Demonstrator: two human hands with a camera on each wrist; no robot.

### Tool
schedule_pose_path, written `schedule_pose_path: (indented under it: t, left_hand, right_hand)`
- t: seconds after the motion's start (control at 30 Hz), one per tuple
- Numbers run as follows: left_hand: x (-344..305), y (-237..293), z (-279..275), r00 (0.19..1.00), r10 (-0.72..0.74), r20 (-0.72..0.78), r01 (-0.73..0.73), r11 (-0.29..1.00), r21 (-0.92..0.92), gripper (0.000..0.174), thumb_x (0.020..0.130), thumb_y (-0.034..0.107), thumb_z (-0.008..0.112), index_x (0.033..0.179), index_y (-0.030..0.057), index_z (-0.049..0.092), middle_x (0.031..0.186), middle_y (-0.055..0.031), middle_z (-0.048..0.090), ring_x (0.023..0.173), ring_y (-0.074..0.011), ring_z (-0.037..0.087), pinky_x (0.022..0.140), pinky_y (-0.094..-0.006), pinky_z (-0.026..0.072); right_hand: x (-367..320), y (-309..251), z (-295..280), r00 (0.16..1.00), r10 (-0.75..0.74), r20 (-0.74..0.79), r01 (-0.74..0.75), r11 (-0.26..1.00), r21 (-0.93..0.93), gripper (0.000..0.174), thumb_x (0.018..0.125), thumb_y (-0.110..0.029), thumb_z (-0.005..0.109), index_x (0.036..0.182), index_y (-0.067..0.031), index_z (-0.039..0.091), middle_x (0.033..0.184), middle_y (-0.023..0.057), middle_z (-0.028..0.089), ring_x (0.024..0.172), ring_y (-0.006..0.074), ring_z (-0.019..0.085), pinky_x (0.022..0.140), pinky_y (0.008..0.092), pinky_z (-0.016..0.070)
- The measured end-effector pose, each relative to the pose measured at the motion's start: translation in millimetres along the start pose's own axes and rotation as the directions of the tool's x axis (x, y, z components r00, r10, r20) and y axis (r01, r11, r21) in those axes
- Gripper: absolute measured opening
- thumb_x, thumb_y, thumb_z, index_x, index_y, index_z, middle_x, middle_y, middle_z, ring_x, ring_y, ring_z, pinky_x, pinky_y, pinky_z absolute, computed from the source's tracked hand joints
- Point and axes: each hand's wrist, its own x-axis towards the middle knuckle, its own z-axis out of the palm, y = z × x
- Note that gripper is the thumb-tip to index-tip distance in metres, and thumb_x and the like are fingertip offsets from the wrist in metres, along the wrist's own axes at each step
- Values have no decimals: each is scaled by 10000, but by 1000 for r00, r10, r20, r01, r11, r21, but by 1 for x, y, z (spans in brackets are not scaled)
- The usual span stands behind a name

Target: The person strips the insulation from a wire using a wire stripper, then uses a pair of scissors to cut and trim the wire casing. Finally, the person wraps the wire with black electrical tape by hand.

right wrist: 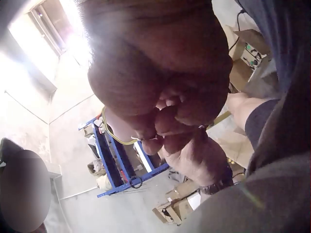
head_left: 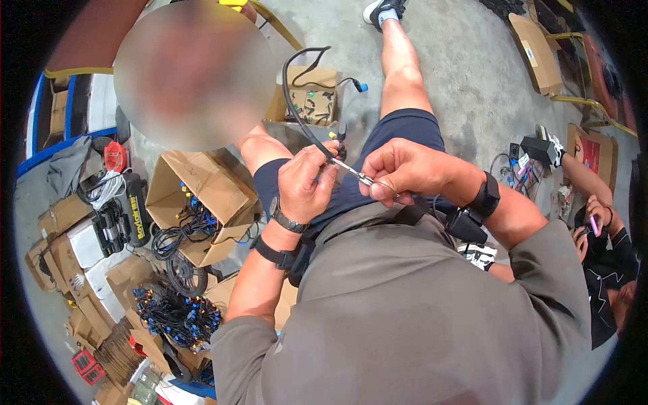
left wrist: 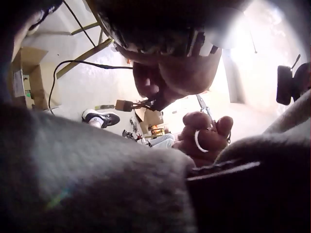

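Note:
My left hand [head_left: 307, 185] pinches a black cable [head_left: 291, 101] that arches up and away, with a blue-tipped end [head_left: 362, 87] hanging over the box behind. In the left wrist view, a tan connector [left wrist: 125, 105] on short wires sticks out beside the left fingers. My right hand [head_left: 408, 169] grips a slim silver tool with ring handles [head_left: 349, 169], like small scissors; its narrow tip points at the left fingers and the cable. One ring shows pale around the right fingers in the left wrist view. Seen from the right wrist, the hand's own fingers hide most of the tool.
An open carton [head_left: 317, 101] of small parts stands ahead on the floor. At left are a carton of cables [head_left: 202, 202], a heap of blue-tipped cables [head_left: 177, 317] and a black Baylair-like cylinder [head_left: 137, 209]. A person sits facing me; another at right holds a phone [head_left: 594, 225].

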Motion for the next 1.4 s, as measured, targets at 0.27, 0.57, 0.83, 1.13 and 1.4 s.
schedule_pose_path:
  t: [0.27, 0.57, 0.83, 1.13, 1.4]
  left_hand:
    - [-12, 11, 6, 894, -440, 86, 432, 796, -425, 261, 850, -82, 630, 1106, -34, 616, 1079, -112, 701, 890, -136, 659, 780, -277, 533]
    - [-8, 11, 7, 818, -571, 72, 522, 684, -510, 231, 866, -62, 611, 1096, -47, 626, 1021, -88, 710, 919, -132, 676, 821, -270, 538]
    - [-9, 13, 0, 813, -574, 99, 541, 681, -494, 182, 854, -85, 622, 1026, -25, 635, 1067, -111, 691, 863, -104, 629, 764, -259, 521]
    - [-15, 6, 11, 857, -511, 61, 471, 729, -497, 228, 871, -78, 606, 1098, -69, 633, 954, -72, 688, 799, -114, 650, 729, -246, 532]
    - [-13, 11, 3, 815, -568, 111, 559, 723, -405, 133, 882, -47, 633, 1009, -36, 668, 933, -52, 686, 837, -104, 622, 786, -255, 505]
  right_hand:
    - [16, 12, -3, 992, -99, -77, 90, 989, -116, 220, 847, -200, 755, 941, -25, 662, 722, 12, 640, 559, 57, 533, 478, 211, 393]
    - [35, 30, 1, 947, -282, -153, 250, 947, -201, 342, 796, -141, 806, 1053, 21, 648, 838, 33, 668, 758, 95, 603, 675, 249, 481]
    - [42, 38, -4, 951, -293, -97, 294, 956, -9, 373, 776, -152, 826, 1052, 24, 649, 892, 42, 669, 824, 109, 608, 727, 276, 495]
    - [39, 31, -3, 961, -267, -71, 227, 908, -351, 327, 787, -179, 818, 987, 16, 647, 851, -1, 625, 811, 82, 558, 706, 278, 473]
    - [38, 31, 1, 976, -198, -94, 191, 979, -72, 363, 774, -219, 821, 1008, -6, 644, 822, -21, 600, 707, 52, 516, 580, 213, 393]
